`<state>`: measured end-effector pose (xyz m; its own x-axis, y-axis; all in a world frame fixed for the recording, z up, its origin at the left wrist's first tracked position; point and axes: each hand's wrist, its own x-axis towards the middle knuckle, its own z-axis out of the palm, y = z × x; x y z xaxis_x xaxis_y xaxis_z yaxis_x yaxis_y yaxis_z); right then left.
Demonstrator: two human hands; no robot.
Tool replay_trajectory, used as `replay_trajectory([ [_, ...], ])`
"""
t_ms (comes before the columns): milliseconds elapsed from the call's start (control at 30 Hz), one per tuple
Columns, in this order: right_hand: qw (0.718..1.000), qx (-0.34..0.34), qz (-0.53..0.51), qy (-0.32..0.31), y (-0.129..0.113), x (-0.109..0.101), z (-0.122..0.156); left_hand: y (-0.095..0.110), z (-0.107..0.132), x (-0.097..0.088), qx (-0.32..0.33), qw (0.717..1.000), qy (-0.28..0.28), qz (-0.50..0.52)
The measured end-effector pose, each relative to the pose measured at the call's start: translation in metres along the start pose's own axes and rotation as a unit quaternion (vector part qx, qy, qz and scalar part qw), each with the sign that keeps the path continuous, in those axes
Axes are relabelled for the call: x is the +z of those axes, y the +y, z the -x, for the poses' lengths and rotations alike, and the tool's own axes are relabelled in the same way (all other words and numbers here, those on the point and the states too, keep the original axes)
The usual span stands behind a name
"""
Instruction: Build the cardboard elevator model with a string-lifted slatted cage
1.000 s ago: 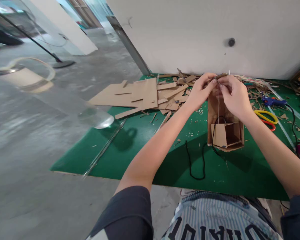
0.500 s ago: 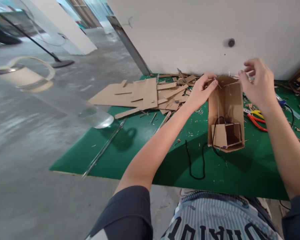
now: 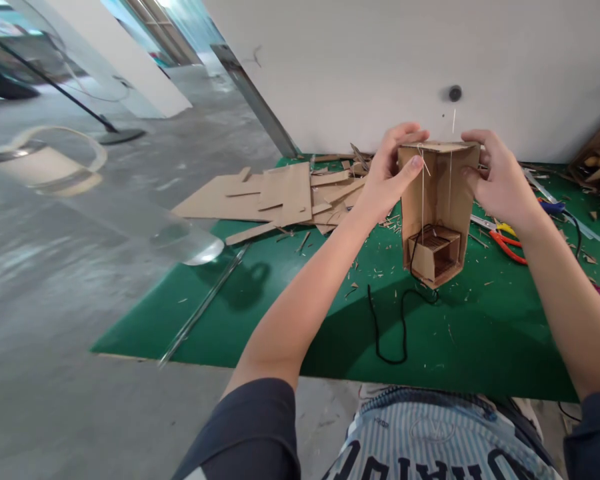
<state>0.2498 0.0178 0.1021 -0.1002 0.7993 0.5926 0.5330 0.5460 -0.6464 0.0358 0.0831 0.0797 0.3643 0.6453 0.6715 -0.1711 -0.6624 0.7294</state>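
A tall open-fronted cardboard box (image 3: pixel 460 193) stands tilted over the green table, held at its top between both hands. My left hand (image 3: pixel 389 163) is closed around its upper left edge, with the thumb in front. On the upper right edge, my right hand (image 3: pixel 497 175) grips with its fingers over the top and the thumb at the side. Inside at the bottom sits a smaller cardboard box (image 3: pixel 423 259). White string (image 3: pixel 423 203) runs from the top down towards it. A black cord (image 3: pixel 378 327) trails from the lower part onto the table.
Cardboard scraps and strips (image 3: pixel 285 193) lie to the left on the green tabletop (image 3: pixel 275 313). Scissors (image 3: pixel 507 247) with red and yellow handles rest at the right, near a blue-handled tool (image 3: pixel 551 207). A clear plastic jug (image 3: pixel 180 237) appears at left. A white wall (image 3: pixel 370 73) rises behind.
My right hand has come down from above the box onto its upper right edge. The box has tilted, its bottom shifting up and left, and its top now shows differently.
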Motion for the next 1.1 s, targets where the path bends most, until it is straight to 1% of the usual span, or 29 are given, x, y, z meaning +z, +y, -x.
replay_trajectory([
  [100, 0.999, -0.038, -0.010, 0.030, 0.000, 0.009, 0.002, 0.006, -0.003, -0.004, 0.030, 1.000, -0.004, -0.003],
  [200, 0.998, -0.052, -0.022, 0.042, 0.003, 0.018, 0.003, 0.006, -0.004, -0.004, 0.045, 0.999, -0.003, 0.018],
  [300, 0.997, -0.058, -0.042, 0.027, 0.006, 0.024, 0.003, 0.001, -0.003, -0.002, 0.049, 0.995, 0.015, 0.083],
  [367, 0.996, -0.066, -0.057, 0.013, 0.007, 0.027, 0.003, -0.002, -0.002, -0.002, 0.039, 0.992, 0.018, 0.117],
  [500, 0.995, -0.058, -0.076, -0.006, 0.004, 0.029, 0.005, 0.000, -0.002, -0.004, 0.025, 0.990, -0.028, 0.139],
  [567, 0.996, -0.037, -0.084, -0.016, 0.000, 0.027, 0.005, 0.005, -0.001, -0.004, 0.025, 0.991, -0.040, 0.128],
  [667, 0.996, 0.010, -0.087, -0.028, -0.010, 0.022, 0.004, 0.013, 0.002, -0.003, 0.026, 0.995, -0.025, 0.088],
  [767, 0.995, 0.041, -0.088, -0.012, -0.025, 0.013, 0.001, 0.020, 0.006, -0.001, 0.036, 0.996, -0.035, 0.072],
  [833, 0.994, 0.034, -0.103, -0.006, -0.035, 0.006, 0.001, 0.022, 0.007, -0.001, 0.036, 0.996, -0.041, 0.071],
  [967, 0.993, 0.008, -0.113, -0.025, -0.048, -0.004, 0.002, 0.024, 0.008, 0.000, 0.022, 0.997, -0.040, 0.061],
  [1033, 0.995, 0.015, -0.093, -0.009, -0.049, -0.004, 0.002, 0.024, 0.007, 0.000, 0.021, 0.996, -0.047, 0.068],
  [1100, 0.997, 0.021, -0.076, 0.027, -0.047, -0.001, -0.001, 0.024, 0.007, 0.001, 0.016, 0.997, -0.046, 0.060],
])
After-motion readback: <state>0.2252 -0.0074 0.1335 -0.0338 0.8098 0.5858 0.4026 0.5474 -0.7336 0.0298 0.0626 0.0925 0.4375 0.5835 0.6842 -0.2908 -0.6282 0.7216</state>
